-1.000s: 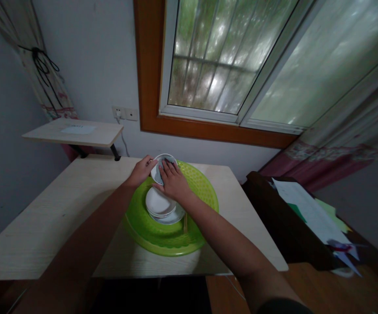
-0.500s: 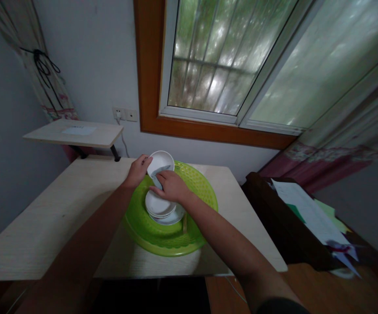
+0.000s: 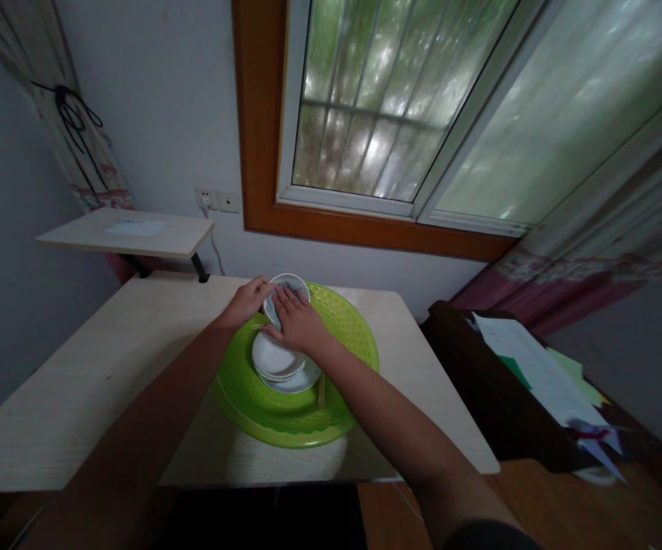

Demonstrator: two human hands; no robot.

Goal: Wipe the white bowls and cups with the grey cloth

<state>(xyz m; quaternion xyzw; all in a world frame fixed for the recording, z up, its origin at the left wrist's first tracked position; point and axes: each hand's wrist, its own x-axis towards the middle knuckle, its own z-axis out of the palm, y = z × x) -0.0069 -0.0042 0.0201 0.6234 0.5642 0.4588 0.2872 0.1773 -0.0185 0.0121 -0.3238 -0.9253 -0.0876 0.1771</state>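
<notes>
My left hand (image 3: 246,302) grips the rim of a small white bowl (image 3: 299,283), holding it tilted over a green plastic basin (image 3: 342,382). My right hand (image 3: 295,321) presses a grey cloth (image 3: 285,289) into the bowl, fingers bent over it. Under my hands, inside the basin, lies a small stack of white dishes (image 3: 276,363). A thin wooden stick (image 3: 322,388), maybe chopsticks, lies beside the stack.
The basin sits on a pale wooden table (image 3: 79,382) against the wall below a window. A small raised side table (image 3: 127,231) stands at the back left. At the right a dark cabinet (image 3: 479,382) carries papers (image 3: 537,367).
My right hand with the cloth slid down out of the bowl half a second ago, then moved back up into it. The bowl tipped slightly; my left hand stayed on the rim.
</notes>
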